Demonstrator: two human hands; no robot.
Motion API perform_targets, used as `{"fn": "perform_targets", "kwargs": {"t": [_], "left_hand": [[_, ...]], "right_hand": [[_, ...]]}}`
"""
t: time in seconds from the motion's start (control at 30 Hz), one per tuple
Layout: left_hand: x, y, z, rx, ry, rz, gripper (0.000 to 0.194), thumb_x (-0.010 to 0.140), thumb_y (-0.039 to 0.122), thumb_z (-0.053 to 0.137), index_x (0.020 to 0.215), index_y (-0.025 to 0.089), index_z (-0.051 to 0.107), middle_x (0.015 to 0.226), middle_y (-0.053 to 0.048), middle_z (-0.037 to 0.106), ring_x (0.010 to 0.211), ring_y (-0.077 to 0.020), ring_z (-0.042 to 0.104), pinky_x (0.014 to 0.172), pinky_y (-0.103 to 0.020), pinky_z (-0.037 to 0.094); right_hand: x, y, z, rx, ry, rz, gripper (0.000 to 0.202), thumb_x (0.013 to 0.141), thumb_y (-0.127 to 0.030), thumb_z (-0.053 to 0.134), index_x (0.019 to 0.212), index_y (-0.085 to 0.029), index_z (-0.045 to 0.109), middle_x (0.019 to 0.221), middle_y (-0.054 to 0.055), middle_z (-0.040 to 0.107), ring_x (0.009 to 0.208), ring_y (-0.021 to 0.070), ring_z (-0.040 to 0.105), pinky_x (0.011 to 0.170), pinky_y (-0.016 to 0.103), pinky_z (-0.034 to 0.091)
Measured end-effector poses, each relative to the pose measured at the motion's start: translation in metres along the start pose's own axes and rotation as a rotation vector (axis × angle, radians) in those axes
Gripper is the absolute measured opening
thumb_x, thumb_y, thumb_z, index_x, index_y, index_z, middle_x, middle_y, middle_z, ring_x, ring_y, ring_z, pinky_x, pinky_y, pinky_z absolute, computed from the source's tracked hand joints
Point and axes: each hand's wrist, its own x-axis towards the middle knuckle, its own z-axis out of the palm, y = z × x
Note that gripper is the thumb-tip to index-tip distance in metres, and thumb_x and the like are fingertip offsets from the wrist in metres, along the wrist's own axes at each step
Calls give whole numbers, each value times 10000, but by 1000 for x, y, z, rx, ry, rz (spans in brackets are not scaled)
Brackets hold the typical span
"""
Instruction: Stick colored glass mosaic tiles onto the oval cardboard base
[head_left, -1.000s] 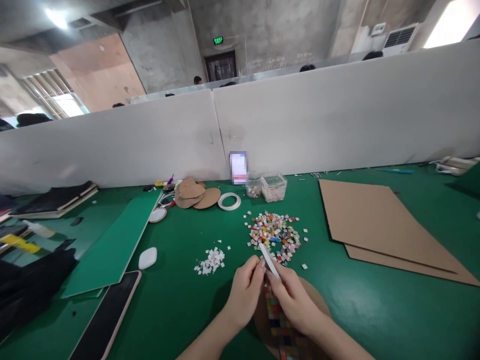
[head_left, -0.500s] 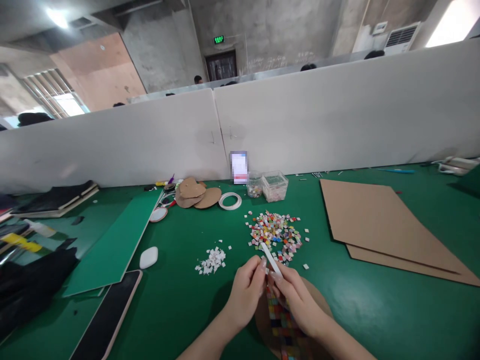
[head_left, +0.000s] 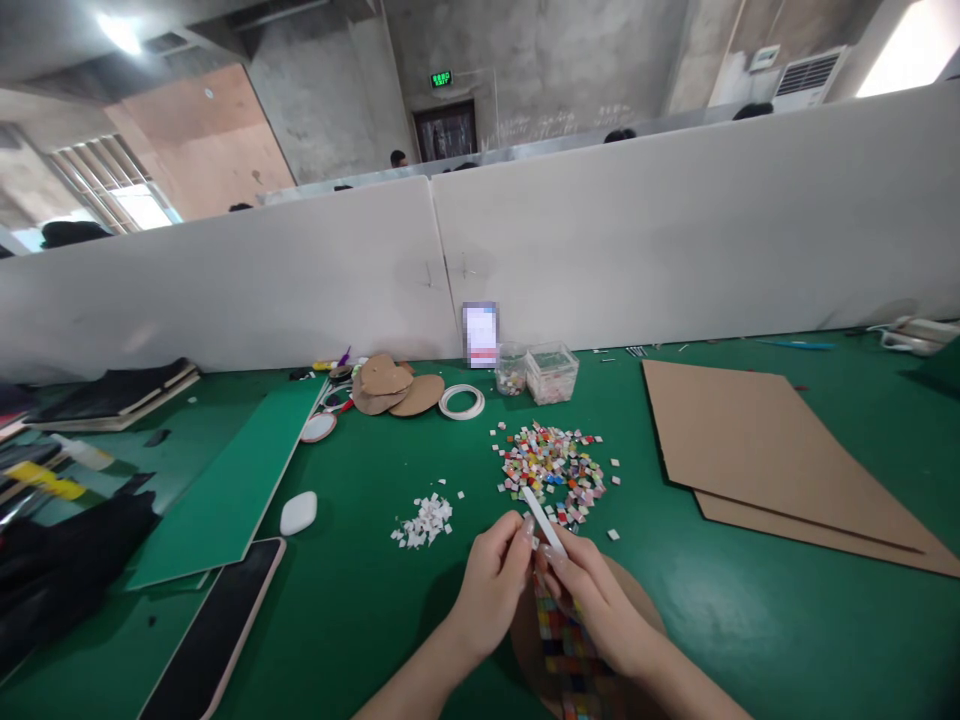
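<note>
My right hand (head_left: 600, 605) grips a flat white strip (head_left: 544, 518) that slants up and to the left; its exact kind does not show. Close beside it, my left hand (head_left: 491, 570) is pinched, with a small pale square tile (head_left: 535, 543) at its fingertips. Below both hands lies a round brown board (head_left: 637, 590) bearing rows of coloured mosaic tiles (head_left: 555, 640), partly covered by my right hand and wrist. A heap of loose coloured tiles (head_left: 547, 460) spreads just beyond my fingers. To the left sits a small pile of white scraps (head_left: 426, 522).
Clear plastic boxes (head_left: 552, 374), a white ring coil (head_left: 461, 402) and cardboard discs (head_left: 416, 396) stand near the partition (head_left: 637, 240). Brown cardboard sheets (head_left: 750, 430) lie right. A dark phone (head_left: 217, 630), white case (head_left: 298, 513) and green board (head_left: 232, 490) lie left.
The whole view has shifted very slightly. Both hands keep nearly the same place and grip.
</note>
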Motion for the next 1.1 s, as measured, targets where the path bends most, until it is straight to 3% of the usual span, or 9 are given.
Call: {"fn": "perform_targets", "kwargs": {"t": [0.33, 0.6, 0.73, 1.1], "left_hand": [[0, -3, -1, 58, 1, 1, 289, 851, 380, 393, 639, 191, 340, 570, 74, 292, 480, -68, 237, 443, -183, 239], [0, -3, -2, 76, 7, -5, 319, 842, 421, 397, 629, 195, 328, 562, 75, 282, 478, -71, 237, 442, -187, 235], [0, -1, -1, 56, -2, -10, 333, 831, 452, 409, 632, 195, 340, 555, 75, 279, 467, -70, 227, 429, -184, 231], [0, -1, 0, 114, 2, 18, 292, 852, 382, 384, 630, 197, 341, 537, 77, 275, 465, -74, 233, 436, -187, 236]], "right_hand": [[3, -8, 1, -51, -7, -111, 409, 868, -461, 338, 1023, -200, 613, 635, 4, 552, 587, 143, 476, 543, 232, 453], [3, -8, 1, -55, 8, -92, 376, 854, -456, 371, 973, -201, 620, 604, -8, 519, 567, 139, 459, 503, 219, 434], [4, -9, 1, -44, -2, -79, 364, 852, -457, 369, 850, -197, 624, 607, -10, 504, 570, 132, 442, 519, 219, 432], [4, -2, 2, -41, 0, -59, 367, 861, -430, 339, 692, -190, 558, 581, -18, 472, 548, 124, 411, 515, 222, 410]]}}
